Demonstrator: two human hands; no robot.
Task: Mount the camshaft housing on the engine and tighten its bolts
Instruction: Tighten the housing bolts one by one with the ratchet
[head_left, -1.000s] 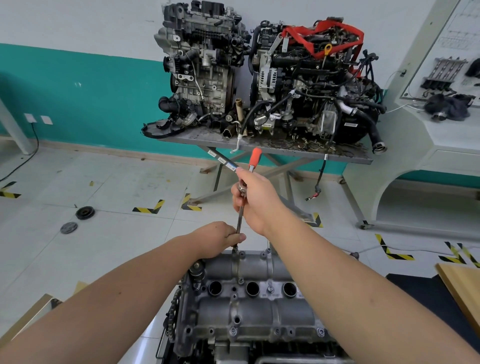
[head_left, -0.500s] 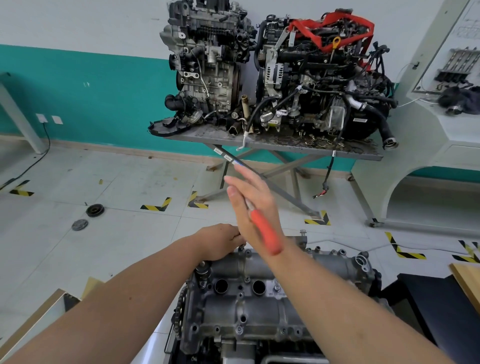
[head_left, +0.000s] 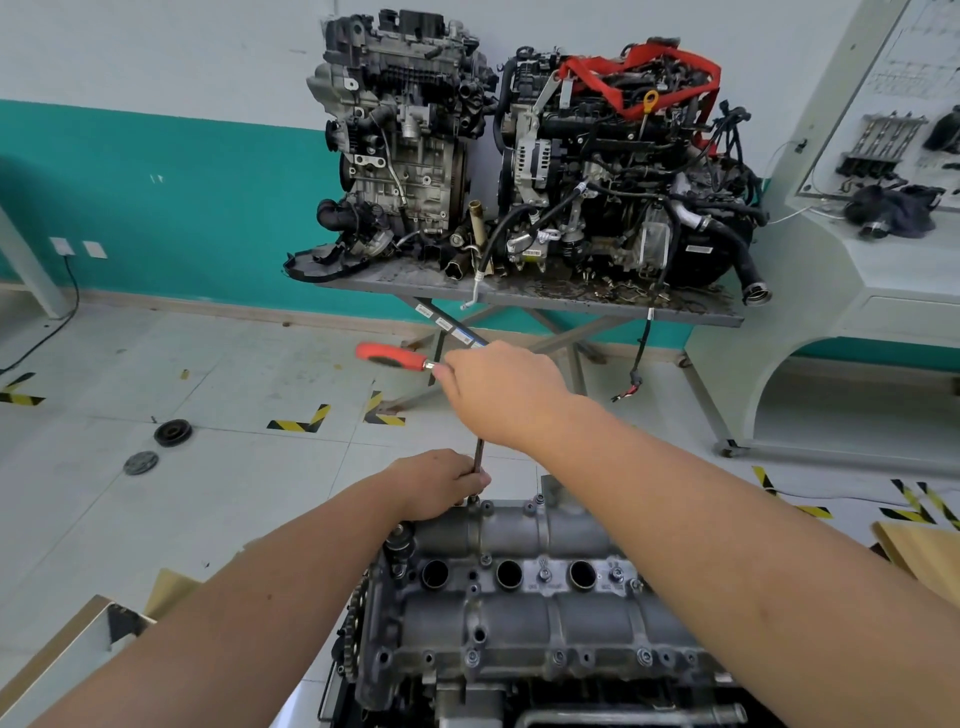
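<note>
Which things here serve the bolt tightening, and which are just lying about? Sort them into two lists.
In use:
camshaft housing
ratchet wrench, gripped by the right hand
extension shaft, held by the left hand

Lying about:
two engines on the stand
pulley and disc on the floor

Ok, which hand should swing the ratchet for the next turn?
Right hand: it grips the ratchet at its head, while the left hand steadies the extension at the bolt.

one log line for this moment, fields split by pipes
right hand turns ratchet | left hand steadies extension | camshaft housing far-left bolt
</note>
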